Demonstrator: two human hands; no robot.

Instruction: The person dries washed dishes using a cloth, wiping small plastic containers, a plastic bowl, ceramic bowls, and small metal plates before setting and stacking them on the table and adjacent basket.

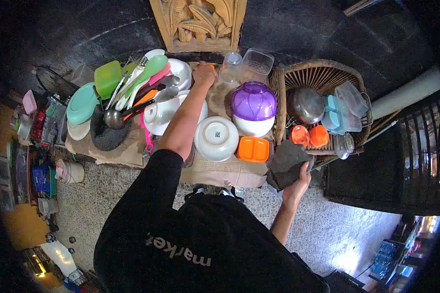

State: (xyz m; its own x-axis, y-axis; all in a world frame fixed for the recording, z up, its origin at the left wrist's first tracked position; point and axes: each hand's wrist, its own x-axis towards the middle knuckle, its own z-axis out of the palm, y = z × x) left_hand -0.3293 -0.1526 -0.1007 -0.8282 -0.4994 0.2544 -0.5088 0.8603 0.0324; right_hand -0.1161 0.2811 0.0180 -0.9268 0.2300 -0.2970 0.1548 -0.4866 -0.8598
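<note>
My left hand [204, 74] reaches to the back of the table, its fingers closed around a small orange thing that is mostly hidden. White bowls [178, 73] stand just left of it, and a clear plastic cup [231, 66] is to its right. A dark grey cloth [289, 165] hangs from my right hand [298, 186], pinched between thumb and fingers beside the table's front right corner. Closest to the cloth is an orange divided dish [253, 149]. An upturned white bowl [216, 138] and a purple bowl [253, 100] on a white one stand between my hands.
At right, a wicker basket [277, 107] holds a metal bowl [305, 105], orange cups and clear containers. At left, a stone mortar [108, 134] carries ladles and spatulas near green dishes [82, 105]. Brown cardboard [225, 174] covers the table. A carved panel [199, 24] stands behind.
</note>
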